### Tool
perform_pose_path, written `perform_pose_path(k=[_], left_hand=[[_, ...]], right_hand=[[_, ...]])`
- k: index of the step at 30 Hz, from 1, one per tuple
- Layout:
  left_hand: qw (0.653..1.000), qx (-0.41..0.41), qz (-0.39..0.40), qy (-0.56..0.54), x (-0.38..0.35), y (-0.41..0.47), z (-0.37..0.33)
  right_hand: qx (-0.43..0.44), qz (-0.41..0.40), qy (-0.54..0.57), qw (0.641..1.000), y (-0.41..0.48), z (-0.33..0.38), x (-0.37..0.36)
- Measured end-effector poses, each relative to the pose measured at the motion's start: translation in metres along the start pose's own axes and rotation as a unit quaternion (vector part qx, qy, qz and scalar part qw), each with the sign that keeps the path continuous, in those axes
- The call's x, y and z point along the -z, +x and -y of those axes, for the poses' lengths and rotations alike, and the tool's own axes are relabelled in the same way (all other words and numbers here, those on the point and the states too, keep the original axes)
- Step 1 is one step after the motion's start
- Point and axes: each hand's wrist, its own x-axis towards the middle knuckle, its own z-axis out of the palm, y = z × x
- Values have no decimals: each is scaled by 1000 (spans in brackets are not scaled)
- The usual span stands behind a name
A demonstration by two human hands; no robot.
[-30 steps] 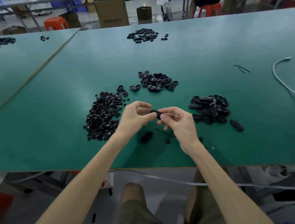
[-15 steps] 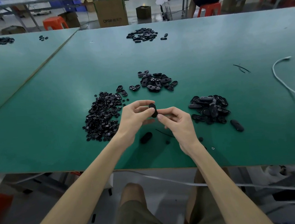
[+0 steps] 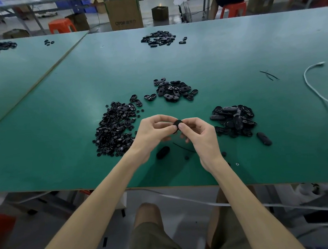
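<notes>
A small black oval plastic part (image 3: 176, 125) is pinched between both hands above the near middle of the green table (image 3: 62, 153). My left hand (image 3: 153, 133) holds its left side with thumb and curled fingers. My right hand (image 3: 199, 135) pinches its right side with thumb and forefinger. Much of the part is hidden by my fingers. Below the hands lie a finished black oval piece (image 3: 163, 152), a thin black wire (image 3: 183, 147) and tiny black bits (image 3: 186, 157).
A heap of small black round parts (image 3: 114, 130) lies left of my hands. Black oval shells lie behind (image 3: 174, 91) and assembled ovals to the right (image 3: 234, 119), with a lone oval (image 3: 264, 138). A white cable (image 3: 319, 95) runs along the right. A farther pile (image 3: 158, 38) lies at the back.
The part has turned in my fingers from lying flat to standing more upright, and both hands have risen slightly and closed tighter round it.
</notes>
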Motion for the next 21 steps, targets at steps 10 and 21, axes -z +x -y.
perform_pose_path(k=[10,21], left_hand=[[1000,-10,-2,-23,-1,-2,4],[996,-4,-67,-57,-15,-2,5]], right_hand=[[-15,-7,9,1000,-1,0,1],[-9,-8,2,1000,-1,0,0]])
